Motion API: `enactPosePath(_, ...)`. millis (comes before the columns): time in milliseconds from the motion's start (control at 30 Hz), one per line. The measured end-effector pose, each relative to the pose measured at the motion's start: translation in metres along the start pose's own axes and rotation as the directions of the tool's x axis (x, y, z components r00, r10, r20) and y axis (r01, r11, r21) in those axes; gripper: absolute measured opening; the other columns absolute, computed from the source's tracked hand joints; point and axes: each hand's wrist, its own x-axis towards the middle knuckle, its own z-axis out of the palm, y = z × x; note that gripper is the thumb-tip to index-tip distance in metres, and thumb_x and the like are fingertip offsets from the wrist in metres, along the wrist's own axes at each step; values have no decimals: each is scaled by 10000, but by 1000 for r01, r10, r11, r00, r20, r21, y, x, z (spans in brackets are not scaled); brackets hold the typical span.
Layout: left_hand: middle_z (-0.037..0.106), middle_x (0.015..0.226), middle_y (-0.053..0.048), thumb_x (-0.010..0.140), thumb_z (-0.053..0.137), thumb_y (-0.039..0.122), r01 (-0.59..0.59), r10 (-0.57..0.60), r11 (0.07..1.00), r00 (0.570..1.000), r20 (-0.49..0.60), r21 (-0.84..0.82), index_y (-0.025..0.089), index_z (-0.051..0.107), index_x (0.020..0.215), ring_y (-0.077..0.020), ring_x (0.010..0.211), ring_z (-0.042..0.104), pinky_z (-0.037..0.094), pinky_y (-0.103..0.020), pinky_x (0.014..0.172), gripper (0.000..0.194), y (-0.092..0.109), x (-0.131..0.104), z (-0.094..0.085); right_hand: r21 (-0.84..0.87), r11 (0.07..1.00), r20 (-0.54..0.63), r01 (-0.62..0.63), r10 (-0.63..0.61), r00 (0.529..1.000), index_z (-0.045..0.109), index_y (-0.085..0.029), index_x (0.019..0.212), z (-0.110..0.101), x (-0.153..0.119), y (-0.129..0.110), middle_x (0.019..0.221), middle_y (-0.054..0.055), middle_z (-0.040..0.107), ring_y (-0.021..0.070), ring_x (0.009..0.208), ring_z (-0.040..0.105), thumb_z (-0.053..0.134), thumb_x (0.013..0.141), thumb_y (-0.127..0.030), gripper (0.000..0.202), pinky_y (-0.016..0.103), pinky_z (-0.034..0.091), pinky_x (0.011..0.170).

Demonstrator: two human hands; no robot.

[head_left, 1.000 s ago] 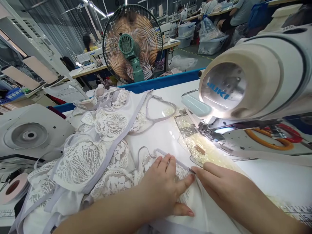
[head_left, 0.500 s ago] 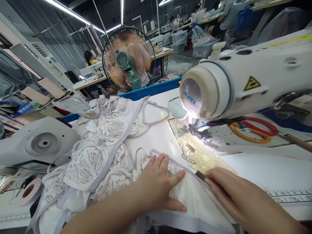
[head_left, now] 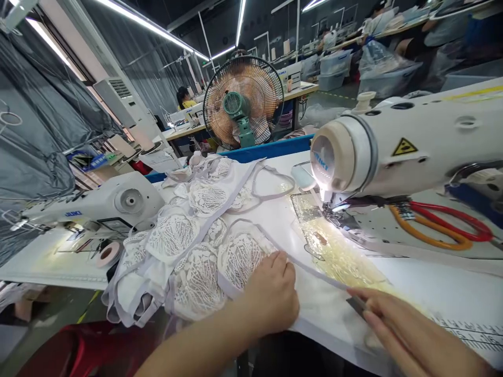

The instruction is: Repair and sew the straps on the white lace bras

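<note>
White lace bra pieces (head_left: 173, 235) with pale lilac edging lie heaped on the left of the white table. My left hand (head_left: 275, 293) is closed on the nearest lace garment (head_left: 241, 256), its fingers curled into the cloth beside the cup. The garment's white side panel (head_left: 322, 303) stretches to the right, edged in lilac binding. Near that edge my right hand (head_left: 393, 319) pinches a small dark flat tool (head_left: 357, 306), whose tip touches or nearly touches the cloth. Beyond the hands, the lit needle area of a white sewing machine (head_left: 346, 152) stands above a yellowish taped patch (head_left: 334, 251).
Red-handled scissors (head_left: 451, 217) and an orange-handled pair (head_left: 428, 235) lie under the machine arm. A second sewing machine (head_left: 129, 199) and a pink tape roll (head_left: 108, 254) are at left. A fan (head_left: 243, 102) stands behind the blue table edge (head_left: 267, 149). People sit farther back.
My left hand has gone from spread flat to curled on the garment, and more of the lace cup shows. The right hand still holds the dark tool. The view has swung left.
</note>
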Motion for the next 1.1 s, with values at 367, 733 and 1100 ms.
enactPosePath(367, 169, 1465, -146, 798, 389, 637, 78, -83, 976, 996, -13, -201, 306, 318, 1359, -336, 1336, 186, 203, -536, 1054, 655, 0, -5, 10, -133, 991, 231, -15, 46, 972, 482, -206, 681, 10, 88, -35, 653, -2, 524, 128, 553, 497, 328, 839, -216, 221, 233, 295, 464)
enactPosePath(733, 205, 1444, -164, 809, 411, 609, 47, -59, 981, 997, -56, -188, 303, 328, 1352, -319, 1336, 197, 199, -506, 1066, 629, 2, -5, 11, -304, 938, 219, 166, -100, 971, 521, -195, 688, 20, 94, -37, 618, -16, 443, 113, 520, 408, 434, 759, -131, 129, 223, 153, 457)
enactPosePath(1100, 211, 1452, -137, 806, 404, 623, 56, -65, 988, 996, -54, -146, 310, 345, 1344, -324, 1328, 217, 220, -519, 1056, 624, 3, -4, 9, -307, 904, 181, 298, -252, 951, 567, -173, 743, 11, 82, -22, 615, -1, 460, 132, 506, 430, 444, 712, -59, 171, 235, 180, 462)
